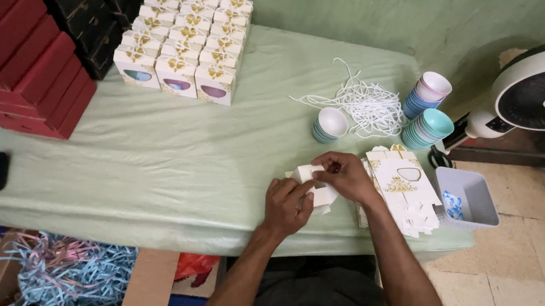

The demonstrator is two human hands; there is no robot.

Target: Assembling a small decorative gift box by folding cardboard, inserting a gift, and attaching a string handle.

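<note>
Both forearms reach up from the bottom edge to a small white box (311,184) held just above the near edge of the counter (168,167); the left hand (287,204) wraps the box's near side, fingers curled and pressing it, seemingly to steady it, while the right hand (346,174) pinches a flap at its top between thumb and fingertips; the box is half hidden, so its long axis is hard to judge, though it seems to run left to right, open side toward the right hand; just right of the hands lies a stack of flat white box blanks (402,188) with gold print, within easy reach; beyond it a grey tray (475,206) hangs at the counter's end; farther back sit stacked small bowls (428,125), a tangle of white cord (362,105) and rows of finished boxes (189,40); shredded paper (66,274) fills a carton on the floor.
</note>
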